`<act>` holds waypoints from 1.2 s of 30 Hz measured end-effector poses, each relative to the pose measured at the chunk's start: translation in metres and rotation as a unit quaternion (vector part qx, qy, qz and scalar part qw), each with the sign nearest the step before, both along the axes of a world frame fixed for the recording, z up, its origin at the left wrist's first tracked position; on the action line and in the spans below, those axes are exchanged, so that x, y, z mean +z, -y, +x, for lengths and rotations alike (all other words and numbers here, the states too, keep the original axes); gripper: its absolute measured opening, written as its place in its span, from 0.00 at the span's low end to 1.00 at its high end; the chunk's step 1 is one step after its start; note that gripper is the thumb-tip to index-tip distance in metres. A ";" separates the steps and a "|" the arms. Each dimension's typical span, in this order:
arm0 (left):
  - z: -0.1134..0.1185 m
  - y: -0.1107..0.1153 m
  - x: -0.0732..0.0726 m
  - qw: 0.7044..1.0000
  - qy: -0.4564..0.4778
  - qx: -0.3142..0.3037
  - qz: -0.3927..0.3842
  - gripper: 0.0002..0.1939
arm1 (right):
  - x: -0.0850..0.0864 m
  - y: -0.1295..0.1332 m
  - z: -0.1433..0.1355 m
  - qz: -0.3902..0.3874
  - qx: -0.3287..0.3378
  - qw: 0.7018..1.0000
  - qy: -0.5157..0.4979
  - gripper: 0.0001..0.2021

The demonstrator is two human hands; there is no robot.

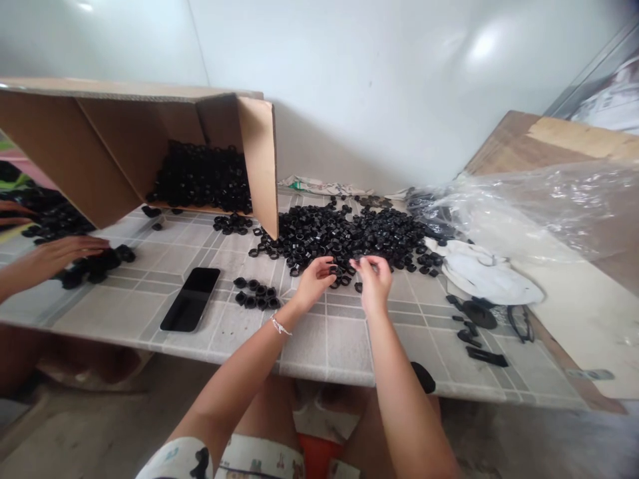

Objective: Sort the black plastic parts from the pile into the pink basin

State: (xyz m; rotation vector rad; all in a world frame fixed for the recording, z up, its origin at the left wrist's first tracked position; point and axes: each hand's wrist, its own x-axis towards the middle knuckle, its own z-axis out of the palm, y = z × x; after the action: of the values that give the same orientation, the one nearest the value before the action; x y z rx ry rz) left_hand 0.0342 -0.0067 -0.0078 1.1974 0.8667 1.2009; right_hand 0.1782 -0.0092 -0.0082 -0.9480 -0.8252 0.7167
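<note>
Small black ring-shaped parts [349, 229], faintly glossy, are heaped loosely on the checked tabletop [309, 332]. At the pile's near edge, the left hand [313, 285] and right hand [375, 285] are held with fingers curled; whether a part is gripped by either cannot be told.

a checked table [324, 346] carries heaped black rings [344, 229], a phone [190, 299], cardboard box [117, 143] and white cloth [489, 274]

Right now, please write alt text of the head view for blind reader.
Left hand and right hand at the near edge of a heap of black rings on a table; further left, a phone and a cardboard box holding more.
</note>
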 end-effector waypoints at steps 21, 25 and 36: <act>-0.005 0.004 0.008 0.994 0.061 0.019 -0.088 0.16 | -0.014 0.013 -0.013 -0.075 0.149 0.976 0.138 0.18; -0.003 0.006 0.007 0.995 0.058 -0.008 -0.084 0.17 | -0.013 0.015 -0.011 -0.112 0.130 0.971 0.168 0.19; -0.002 0.008 0.012 0.961 0.204 -0.074 -0.171 0.11 | -0.006 0.021 -0.017 -0.064 0.088 0.981 0.160 0.23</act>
State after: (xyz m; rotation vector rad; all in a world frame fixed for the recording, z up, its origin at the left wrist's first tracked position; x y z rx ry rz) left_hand 0.0321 -0.0147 0.0041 0.6884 0.6259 1.0716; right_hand 0.1607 -0.0302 -0.0140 -1.1346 -1.1675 0.7876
